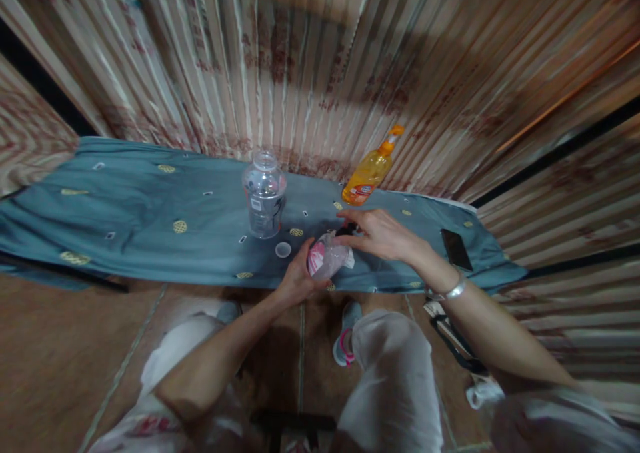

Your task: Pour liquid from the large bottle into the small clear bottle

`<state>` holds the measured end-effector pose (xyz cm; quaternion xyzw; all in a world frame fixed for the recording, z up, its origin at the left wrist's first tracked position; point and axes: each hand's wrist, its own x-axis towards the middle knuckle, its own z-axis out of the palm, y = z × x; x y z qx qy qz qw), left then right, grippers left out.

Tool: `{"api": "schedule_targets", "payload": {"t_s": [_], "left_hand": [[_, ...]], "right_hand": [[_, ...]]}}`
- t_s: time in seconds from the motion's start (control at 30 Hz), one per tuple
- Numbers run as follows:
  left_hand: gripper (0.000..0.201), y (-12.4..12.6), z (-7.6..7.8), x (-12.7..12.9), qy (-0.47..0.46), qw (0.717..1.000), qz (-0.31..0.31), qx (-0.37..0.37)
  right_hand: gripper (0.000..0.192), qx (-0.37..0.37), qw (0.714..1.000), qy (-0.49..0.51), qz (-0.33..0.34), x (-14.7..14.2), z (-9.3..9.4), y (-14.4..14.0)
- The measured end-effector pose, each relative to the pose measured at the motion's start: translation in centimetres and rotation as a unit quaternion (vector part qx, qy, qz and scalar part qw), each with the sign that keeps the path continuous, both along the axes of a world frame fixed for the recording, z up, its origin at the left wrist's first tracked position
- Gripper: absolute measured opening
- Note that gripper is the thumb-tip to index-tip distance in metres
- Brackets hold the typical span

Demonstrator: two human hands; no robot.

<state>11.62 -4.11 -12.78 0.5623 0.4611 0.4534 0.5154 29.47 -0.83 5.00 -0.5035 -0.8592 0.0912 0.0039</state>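
Observation:
My left hand (299, 271) is wrapped round a clear plastic bottle (331, 258) with a pink label, tilted over the front part of the cloth. My right hand (383, 234) reaches in from the right, its thumb and fingers closed about the bottle's black top (346, 229). Whether the top is loose or still on the neck, I cannot tell. Left of my left hand lies a small round white cap (283, 249). Behind that cap a larger clear bottle (266, 199) stands upright with its mouth uncovered.
A yellow dish-soap bottle (369, 176) with an orange pump top stands at the back. A dark phone (456, 249) lies toward the right end. Teal patterned cloth (135, 199) covers the narrow surface. A striped curtain (300, 73) hangs behind, between dark metal bars.

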Motion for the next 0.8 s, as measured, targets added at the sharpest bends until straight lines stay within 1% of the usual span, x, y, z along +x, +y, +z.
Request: {"api": "schedule_targets", "payload": {"t_s": [0.07, 0.13, 0.2, 0.3, 0.4, 0.5, 0.57, 0.8], "left_hand": [[0.110, 0.0, 0.0, 0.0, -0.003, 1.000, -0.001, 0.000], [0.109, 0.0, -0.1, 0.0, -0.005, 1.000, -0.002, 0.002], [0.108, -0.1, 0.0, 0.1, -0.006, 1.000, -0.003, 0.006], [0.108, -0.1, 0.0, 0.1, -0.003, 1.000, -0.003, 0.009], [0.110, 0.0, -0.1, 0.1, 0.000, 1.000, -0.002, 0.005], [0.111, 0.1, -0.2, 0.1, 0.002, 1.000, -0.004, 0.003], [0.112, 0.0, -0.2, 0.1, 0.004, 1.000, -0.004, 0.002], [0.113, -0.2, 0.1, 0.2, 0.016, 1.000, -0.003, -0.014]], "right_hand": [[0.056, -0.016, 0.999, 0.035, 0.020, 0.2, -0.2, 0.0], [0.050, -0.019, 0.999, 0.034, 0.021, 0.2, -0.5, 0.0], [0.042, 0.003, 1.000, 0.012, 0.003, 0.1, -0.6, -0.1], [0.049, 0.028, 0.999, 0.012, -0.009, 0.0, -0.6, -0.2], [0.053, 0.008, 0.999, 0.039, 0.003, 0.2, -0.6, -0.2], [0.043, -0.008, 0.999, 0.051, 0.001, 0.5, -0.8, -0.2], [0.040, -0.003, 0.998, 0.059, -0.014, 0.5, -1.0, -0.2], [0.037, 0.004, 0.994, 0.076, -0.082, -0.3, -1.4, -0.5]]}}
